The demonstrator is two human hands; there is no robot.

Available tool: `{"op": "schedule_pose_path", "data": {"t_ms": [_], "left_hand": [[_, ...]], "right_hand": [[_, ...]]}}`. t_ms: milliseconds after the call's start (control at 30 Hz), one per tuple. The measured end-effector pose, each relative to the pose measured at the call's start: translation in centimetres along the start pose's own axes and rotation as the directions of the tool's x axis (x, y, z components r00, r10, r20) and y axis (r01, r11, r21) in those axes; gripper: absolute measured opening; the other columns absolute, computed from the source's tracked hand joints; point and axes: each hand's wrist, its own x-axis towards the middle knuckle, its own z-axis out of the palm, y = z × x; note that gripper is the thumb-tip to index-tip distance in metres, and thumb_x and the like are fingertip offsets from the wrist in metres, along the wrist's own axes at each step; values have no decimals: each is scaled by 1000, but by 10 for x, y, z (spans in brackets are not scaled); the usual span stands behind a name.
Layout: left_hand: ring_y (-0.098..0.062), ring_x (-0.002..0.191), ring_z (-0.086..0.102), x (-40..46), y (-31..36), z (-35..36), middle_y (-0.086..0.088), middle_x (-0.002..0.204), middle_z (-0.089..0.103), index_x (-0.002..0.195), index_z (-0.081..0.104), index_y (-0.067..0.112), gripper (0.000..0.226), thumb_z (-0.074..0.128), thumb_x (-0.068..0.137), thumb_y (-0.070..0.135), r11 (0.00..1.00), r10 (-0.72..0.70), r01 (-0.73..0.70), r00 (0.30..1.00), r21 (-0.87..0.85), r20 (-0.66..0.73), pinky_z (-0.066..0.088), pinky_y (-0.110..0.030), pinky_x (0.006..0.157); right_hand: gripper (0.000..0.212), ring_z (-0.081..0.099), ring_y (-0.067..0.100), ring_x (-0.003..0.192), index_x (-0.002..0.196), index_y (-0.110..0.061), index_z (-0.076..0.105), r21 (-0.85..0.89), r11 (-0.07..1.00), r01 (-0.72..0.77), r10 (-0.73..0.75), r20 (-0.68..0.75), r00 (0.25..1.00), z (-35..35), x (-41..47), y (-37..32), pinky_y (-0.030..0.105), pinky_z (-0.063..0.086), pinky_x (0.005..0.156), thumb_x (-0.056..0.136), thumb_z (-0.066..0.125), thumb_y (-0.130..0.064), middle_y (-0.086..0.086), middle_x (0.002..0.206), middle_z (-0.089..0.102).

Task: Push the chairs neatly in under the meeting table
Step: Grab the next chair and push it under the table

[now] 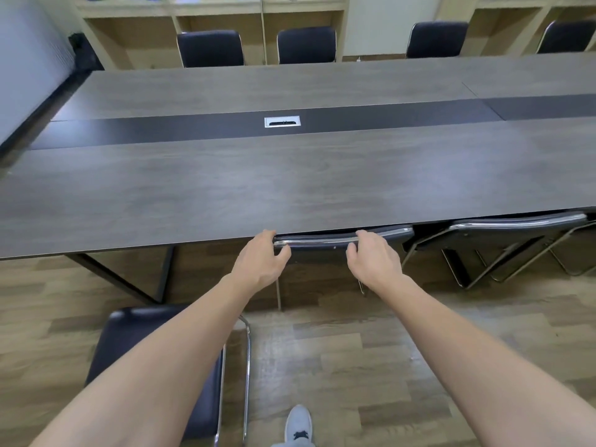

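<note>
Two hands are on the job from this head view: the left hand (263, 253) and the right hand (371, 254) sit on the top rail of the middle chair (325, 241), fingers curled over the chrome bar and thumbs underneath, neither hand clamped hard, more a loose hooked hold on the backrest. That chair is already deep in, its backrest right against the near edge of the surface (225, 188), seat hidden beneath. Just to its right, the next chair (503, 233) is tucked in too, its sled-style chrome legs showing on the wooden floor (387, 350). And down at lower left, look, one chair (151, 350) stands well out from the surface, partly behind the left forearm, waiting its turn by my reckoning. Across the far side, four dark backrests (211, 48) line up along the shelving. How will these handle? I'd judge them light: thin tube frame, padded dark seat, nothing bulky. Stiff, though, so a push at the top rail should carry straight through to the legs. The chrome looks slick, so the padded backrest edge or a wrap over the bar gives better purchase than a flat palm. Sled legs ought to slide on that floor rather than catch, yet a one-sided shove would likely swing the chair crooked; two hands spread apart, as here, keeps it square. A grey shoe (298, 424) is planted behind.
</note>
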Motion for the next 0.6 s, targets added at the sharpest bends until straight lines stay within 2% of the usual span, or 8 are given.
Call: {"op": "schedule_pose_path", "data": {"t_ms": [167,300,467,600], "left_hand": [[-26,127,51,-42,11,9,-9,141,53,142,46,9,49,48,100,33,1000,16,-16,1000,0,-27,39,-34,104],[-24,137,43,-75,14,21,-8,152,44,149,38,10,58,46,100,39,1000,14,-14,1000,-3,-19,33,-34,111],[-22,138,42,-124,23,39,-5,153,44,150,37,12,58,43,101,42,998,-2,1,1000,-67,-10,31,-32,113],[-21,141,38,-156,25,46,-4,154,43,151,37,12,57,41,102,40,998,4,-5,1000,-69,-20,28,-31,114]], "right_hand": [[38,52,31,119,129,-9,52,-20,999,28,-28,7,1000,1,-42,16,39,43,93,100,39,-29,11,130,57],[39,54,30,118,131,-9,52,-19,999,45,-45,1,999,-1,-75,26,39,44,94,100,39,-29,10,130,58],[29,57,31,108,113,-9,57,-47,995,90,-91,-20,996,-5,-118,41,38,45,86,99,38,-27,10,117,60],[28,58,31,105,110,-10,57,-60,992,107,-110,-48,993,-7,-147,49,37,45,81,99,38,-27,9,113,62]]}}
